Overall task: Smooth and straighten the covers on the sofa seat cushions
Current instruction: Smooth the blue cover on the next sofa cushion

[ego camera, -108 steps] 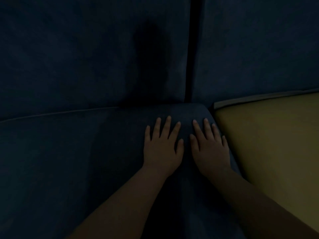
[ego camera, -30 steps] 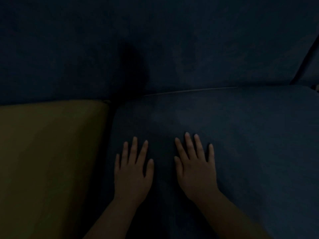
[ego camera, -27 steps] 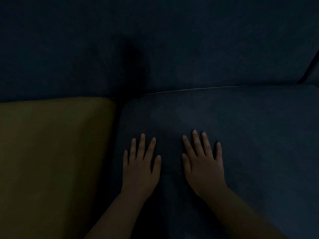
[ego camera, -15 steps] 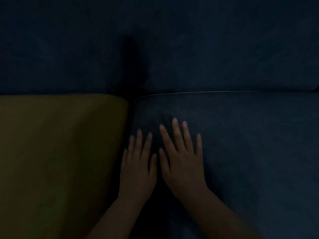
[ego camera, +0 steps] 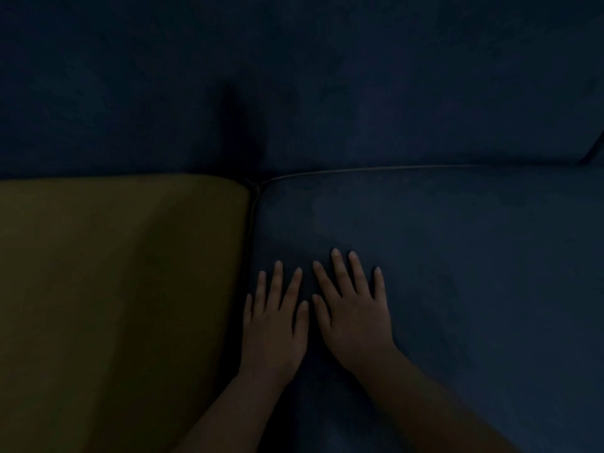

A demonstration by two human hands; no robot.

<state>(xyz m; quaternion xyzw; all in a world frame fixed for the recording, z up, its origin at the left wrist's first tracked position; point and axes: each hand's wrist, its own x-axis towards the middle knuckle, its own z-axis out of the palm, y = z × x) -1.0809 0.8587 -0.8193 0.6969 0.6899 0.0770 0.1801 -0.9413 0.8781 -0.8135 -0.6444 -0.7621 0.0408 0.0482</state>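
in the head view the left hand and the right hand lie flat with straight fingers, holding nothing, side by side on the dark blue fabric seat cushion, near its edge beside the mustard yellow cushion, probably to press the cover smooth.

The blue seat cushion wears a matt, suede-like cloth — faintly mottled nap, corded piping. The mustard cushion looks like smoother cloth, though dimness hides its weave.

yellow cushion cut off left, blue seat cushion cut off right, fabric detail lost in dimness
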